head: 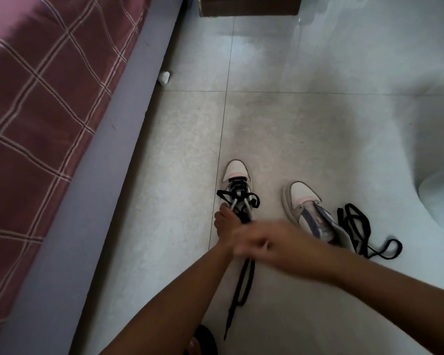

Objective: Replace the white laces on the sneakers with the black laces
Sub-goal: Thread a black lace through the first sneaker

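The white low-top sneaker (235, 180), partly threaded with a black flat lace (244, 283), is gripped at its tongue by the left hand (226, 224) on the pale tiled floor (164, 175). The blurred right hand (264, 243) is curled over the lace. A second, unlaced sneaker (308, 208) lies to the right, with a loose black lace (356, 229) beside it.

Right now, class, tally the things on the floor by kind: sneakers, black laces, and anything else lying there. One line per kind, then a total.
Sneakers: 2, the left sneaker and the right sneaker
Black laces: 2, the threaded lace and the loose lace
White crumpled scrap by the bed: 1
Total: 5
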Demonstrator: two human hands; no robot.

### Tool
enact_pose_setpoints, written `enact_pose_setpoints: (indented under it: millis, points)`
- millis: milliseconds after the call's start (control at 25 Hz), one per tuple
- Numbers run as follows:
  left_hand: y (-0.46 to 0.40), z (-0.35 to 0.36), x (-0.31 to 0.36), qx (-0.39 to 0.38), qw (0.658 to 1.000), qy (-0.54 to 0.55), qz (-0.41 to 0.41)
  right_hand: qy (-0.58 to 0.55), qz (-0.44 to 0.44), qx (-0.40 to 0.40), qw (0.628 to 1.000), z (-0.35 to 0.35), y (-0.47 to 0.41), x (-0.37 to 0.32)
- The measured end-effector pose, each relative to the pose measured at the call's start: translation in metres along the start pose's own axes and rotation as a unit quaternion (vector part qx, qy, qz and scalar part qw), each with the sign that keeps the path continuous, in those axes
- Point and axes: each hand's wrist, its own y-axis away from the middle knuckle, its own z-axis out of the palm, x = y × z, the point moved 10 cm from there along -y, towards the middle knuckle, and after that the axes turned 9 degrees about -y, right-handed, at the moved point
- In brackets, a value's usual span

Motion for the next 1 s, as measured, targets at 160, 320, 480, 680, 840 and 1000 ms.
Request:
enact_pose_setpoints:
  millis: [160,320,480,680,840,1000]
  points:
    - [0.001,0.004,0.000,-0.023,0.999,0.015,0.026,0.059,0.295,0.189,0.935,-0.035,-0.027,0.104]
    - [0.003,0.002,0.002,-0.011,0.999,0.008,0.045,0.196,0.369,0.096,0.903,-0.004,-0.052,0.129]
    - [0.001,0.003,-0.004,-0.004,0.999,0.025,0.046,0.287,0.311,0.064,0.904,0.004,-0.058,0.112]
    - [-0.015,0.005,-0.013,-0.014,0.995,0.094,-0.025,0.134,0.237,0.076,0.959,0.022,-0.015,0.070]
    - [-0.009,0.012,-0.011,-0.023,0.997,0.067,-0.003,0.067,0.214,0.079,0.971,0.027,0.018,0.063]
    - [-0.003,0.011,-0.014,-0.024,0.998,0.060,-0.026,0.122,0.249,0.020,0.961,0.017,0.006,0.096]
